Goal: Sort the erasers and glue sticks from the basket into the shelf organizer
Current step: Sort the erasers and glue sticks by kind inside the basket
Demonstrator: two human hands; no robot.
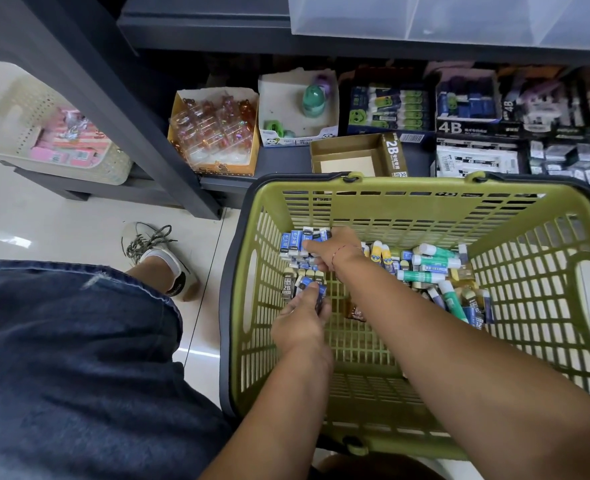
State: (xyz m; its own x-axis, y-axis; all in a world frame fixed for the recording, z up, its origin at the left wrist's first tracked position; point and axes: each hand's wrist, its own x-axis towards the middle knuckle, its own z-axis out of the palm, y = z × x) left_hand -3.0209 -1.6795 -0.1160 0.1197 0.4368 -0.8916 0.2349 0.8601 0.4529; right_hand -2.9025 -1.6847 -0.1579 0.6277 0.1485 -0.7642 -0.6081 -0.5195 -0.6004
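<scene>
You are looking down into the basket, which is standing on the floor right in front of the low shelf. Inside it, the erasers are lying at the far left and the glue sticks are piling up to their right. Your left hand is gripping erasers at the heap's near edge; your right hand is holding the ones behind. On the shelf, an open carton is sitting just behind the basket's far wall, with a display box behind it. Your shoe is resting on the floor, left of the basket.
</scene>
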